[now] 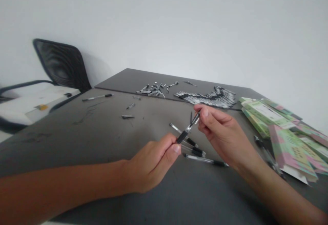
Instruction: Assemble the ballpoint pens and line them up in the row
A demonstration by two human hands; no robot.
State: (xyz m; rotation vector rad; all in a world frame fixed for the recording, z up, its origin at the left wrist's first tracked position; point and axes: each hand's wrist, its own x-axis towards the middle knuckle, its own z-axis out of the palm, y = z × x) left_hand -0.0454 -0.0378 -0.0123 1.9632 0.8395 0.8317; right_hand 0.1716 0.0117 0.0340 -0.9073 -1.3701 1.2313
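Note:
My left hand and my right hand hold one pen between them above the grey table. The pen has a clear barrel and a black grip. Left fingers pinch its black lower end, right fingers pinch its upper end. Under the hands lie a few similar pens on the table top.
A row of many pens lies at the table's far side, with a scatter of small pen parts left of it. Green and pink boxes are stacked at the right. A single pen lies far left. A black chair stands behind.

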